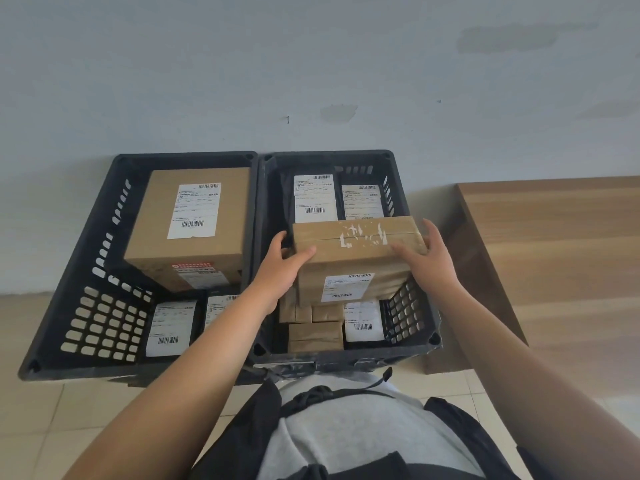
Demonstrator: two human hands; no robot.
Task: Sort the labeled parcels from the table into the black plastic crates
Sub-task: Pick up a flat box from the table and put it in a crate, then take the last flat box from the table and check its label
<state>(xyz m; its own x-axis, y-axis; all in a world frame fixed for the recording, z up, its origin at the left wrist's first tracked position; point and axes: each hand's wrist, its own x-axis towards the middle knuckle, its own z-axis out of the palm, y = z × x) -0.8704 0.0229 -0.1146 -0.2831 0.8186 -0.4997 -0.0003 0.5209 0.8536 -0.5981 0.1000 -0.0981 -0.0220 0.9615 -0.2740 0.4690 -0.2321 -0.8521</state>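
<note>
Parcel (356,261): brown, taped, you hold it over the right crate (412,327).
Left hand (280,268): grips its left end.
Right hand (427,261): clasps its right end.
Right crate: labeled parcels and small brown boxes, nearly full.
Left crate (86,306): large box (188,223), flat labeled parcels at front.
Edges: crates touch, backs against the wall (311,64).
Table (561,244): just right of the crates.

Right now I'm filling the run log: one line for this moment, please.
step: placing parcel | left hand + right hand: grip taped brown parcel | where: over right crate | table: bare in view
</note>
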